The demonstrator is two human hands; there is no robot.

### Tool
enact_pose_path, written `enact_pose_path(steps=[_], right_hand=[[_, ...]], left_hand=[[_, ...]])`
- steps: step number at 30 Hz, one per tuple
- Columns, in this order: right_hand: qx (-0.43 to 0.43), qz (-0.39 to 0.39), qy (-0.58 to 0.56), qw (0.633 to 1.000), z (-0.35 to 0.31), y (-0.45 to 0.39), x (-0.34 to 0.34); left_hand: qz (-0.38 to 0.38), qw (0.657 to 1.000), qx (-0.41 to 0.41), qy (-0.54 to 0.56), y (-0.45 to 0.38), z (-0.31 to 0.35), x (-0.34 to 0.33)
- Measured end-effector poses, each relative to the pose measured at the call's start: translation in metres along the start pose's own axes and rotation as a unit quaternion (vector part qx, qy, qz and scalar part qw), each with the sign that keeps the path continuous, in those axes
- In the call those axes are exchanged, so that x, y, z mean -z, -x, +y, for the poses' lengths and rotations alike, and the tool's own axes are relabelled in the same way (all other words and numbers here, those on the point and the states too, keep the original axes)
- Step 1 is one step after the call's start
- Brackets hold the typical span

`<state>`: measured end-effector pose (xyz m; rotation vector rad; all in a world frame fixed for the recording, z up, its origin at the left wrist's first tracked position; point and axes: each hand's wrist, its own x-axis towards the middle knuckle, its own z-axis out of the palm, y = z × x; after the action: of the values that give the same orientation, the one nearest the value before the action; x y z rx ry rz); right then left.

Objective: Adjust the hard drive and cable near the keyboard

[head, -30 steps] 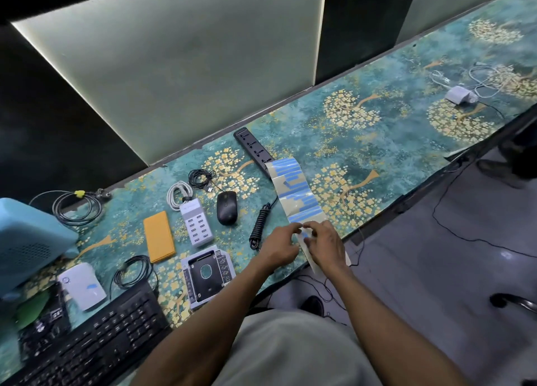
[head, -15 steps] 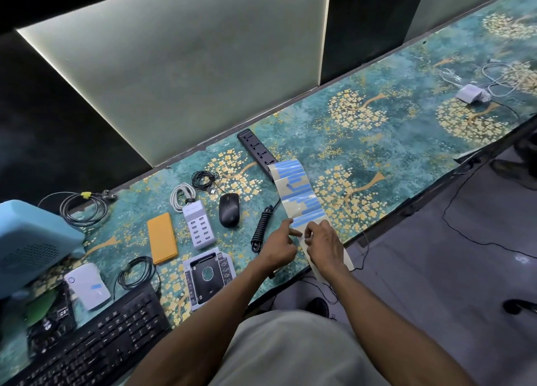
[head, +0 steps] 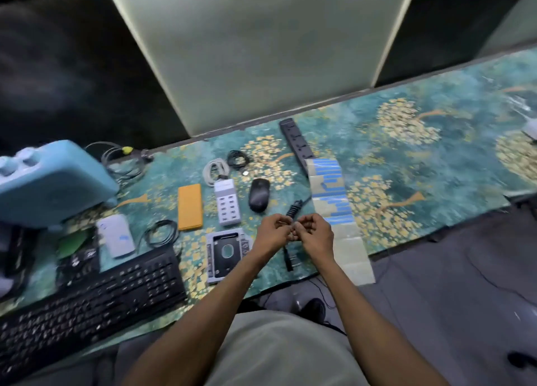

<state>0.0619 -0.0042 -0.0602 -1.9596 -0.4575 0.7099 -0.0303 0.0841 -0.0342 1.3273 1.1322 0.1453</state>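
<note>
Teal patterned cloth with gold tree motifs (head: 430, 164) across the desk, filling the middle band of the frame. Just below centre, left hand (head: 271, 236) and right hand (head: 315, 236) raised close together over the cloth, fingers curled, fingertips meeting between them as if pinching something very small; whatever sits in that pinch too small and blurred to make out. Directly behind the hands, a black coiled cable (head: 292, 211), one end emerging above the knuckles, a black plug end lying below the wrists. Just right of the right hand, a long strip of backing paper with blue sticker labels (head: 329, 188), running from the centre of the frame down to the desk's near edge and hanging over it, its lower part bare and pale. At the strip's upper end, a black power strip (head: 296, 141). Left of the hands, a silver metal drive caddy (head: 226, 252); above that, a black computer mouse (head: 258, 195), a white multi-port charger (head: 227, 206) and an orange rectangular power bank (head: 190, 206). Lower left of the frame, a black keyboard (head: 87, 298); above it a small white router-like box (head: 116, 236); far left, a pale blue plastic device (head: 49, 182).
</note>
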Motion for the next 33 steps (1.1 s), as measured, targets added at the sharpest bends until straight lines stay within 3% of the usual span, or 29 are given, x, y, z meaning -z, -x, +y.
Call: enact_pose_path(steps=[8, 14, 19, 24, 29, 33], right_hand=[[0.060, -0.174, 0.000, 0.983, -0.054, 0.019, -0.115], [0.108, -0.252, 0.074, 0.959, -0.075, 0.050, -0.187], [0.154, -0.245, 0.152, 0.945, -0.097, 0.063, -0.237], [0.158, -0.218, 0.135, 0.954, -0.116, 0.088, -0.292], [0.166, -0.233, 0.117, 0.951, -0.136, 0.103, -0.325], [0.159, -0.254, 0.094, 0.949, -0.146, 0.110, -0.341]], left_hand=[[0.123, 0.988, 0.042, 0.088, 0.014, -0.035, 0.137], [0.150, 0.988, 0.021, 0.016, 0.031, -0.061, 0.223], [0.151, 0.987, -0.027, -0.056, 0.038, -0.072, 0.278], [0.182, 0.973, -0.055, -0.129, 0.044, -0.083, 0.336], [0.165, 0.981, -0.024, -0.100, 0.047, -0.098, 0.381], [0.130, 0.990, 0.028, 0.057, 0.051, -0.105, 0.399]])
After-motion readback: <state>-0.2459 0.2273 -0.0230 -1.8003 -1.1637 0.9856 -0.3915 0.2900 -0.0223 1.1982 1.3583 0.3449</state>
